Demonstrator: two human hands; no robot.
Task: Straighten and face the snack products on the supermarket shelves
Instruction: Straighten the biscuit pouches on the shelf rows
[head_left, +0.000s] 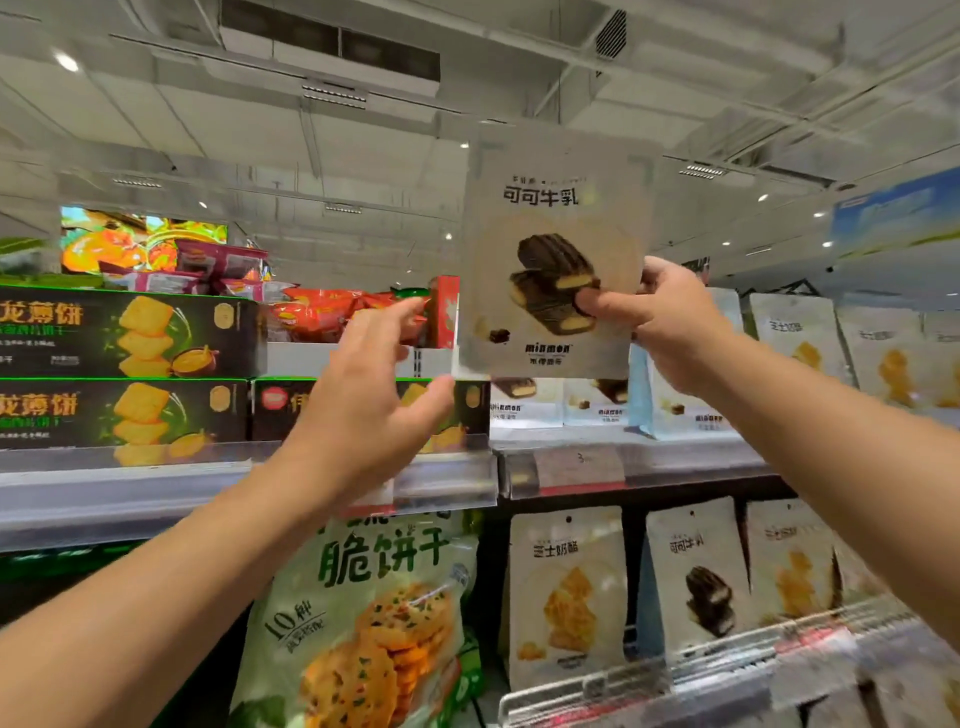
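A pale grey snack pouch printed with dark chocolate biscuits is lifted upright above the top shelf, its front facing me. My right hand pinches its right edge, thumb on the front. My left hand hovers just left of the pouch's lower corner with fingers spread and relaxed, holding nothing. Under the raised pouch, more pouches of the same kind stand on the top shelf.
Dark green biscuit boxes are stacked at the left of the top shelf, with red packs behind them. Pale cheese-biscuit pouches stand at the right. The lower shelf holds a green cracker bag and more pouches.
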